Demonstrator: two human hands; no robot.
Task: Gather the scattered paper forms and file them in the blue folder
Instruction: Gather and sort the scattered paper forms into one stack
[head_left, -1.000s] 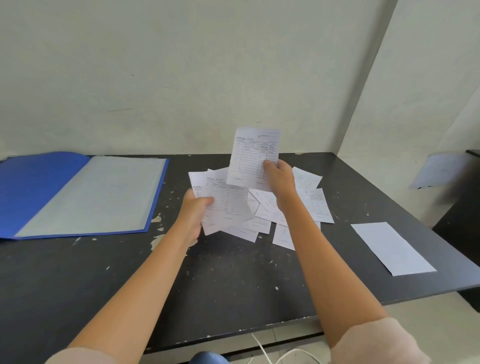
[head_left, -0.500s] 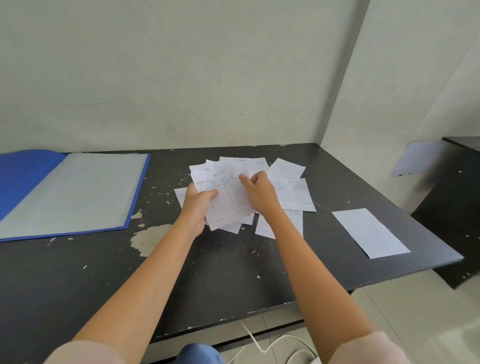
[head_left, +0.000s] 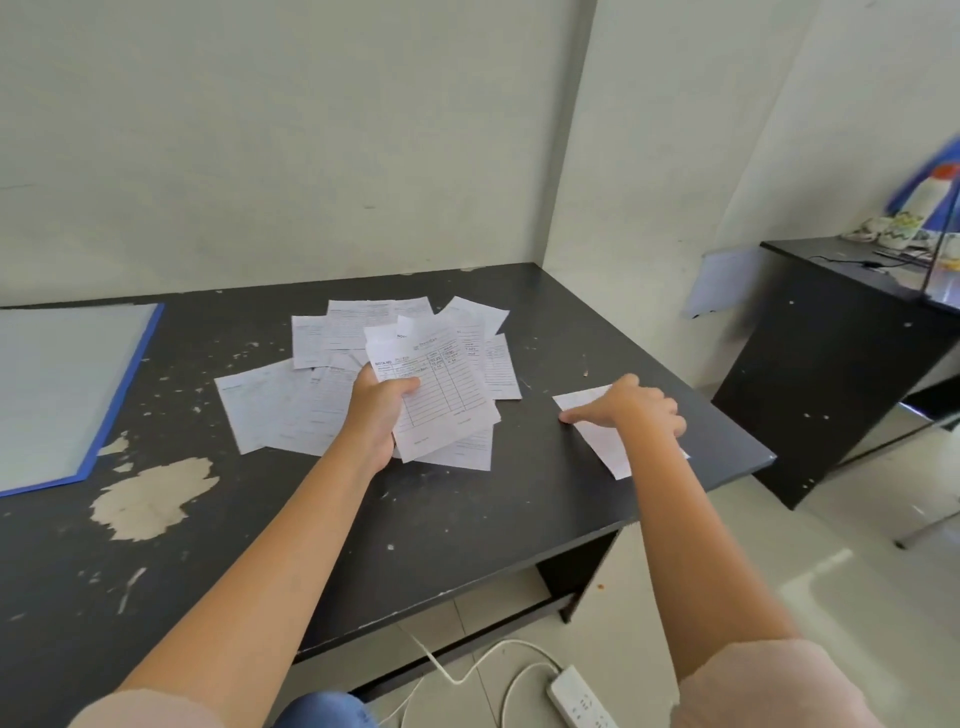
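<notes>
My left hand (head_left: 377, 410) grips a small stack of printed paper forms (head_left: 441, 395), held just above the black desk (head_left: 467, 519). Under and behind it, several more forms (head_left: 332, 338) lie scattered in a loose pile. My right hand (head_left: 636, 408) rests flat on a separate white sheet (head_left: 602, 447) near the desk's right edge, fingers spread, thumb pointing left. The open blue folder (head_left: 67, 395) lies at the far left, its pale inner page facing up and partly cut off by the frame.
The desk's surface has chipped patches (head_left: 150, 499) in the front left. A second black desk (head_left: 841, 358) with small items stands to the right. A white power strip (head_left: 582, 699) and its cable lie on the floor under the desk's front edge.
My right hand let go of the stack and moved right onto the lone sheet. The left hand keeps the stack. The view swung right, so the folder is now at the left edge.
</notes>
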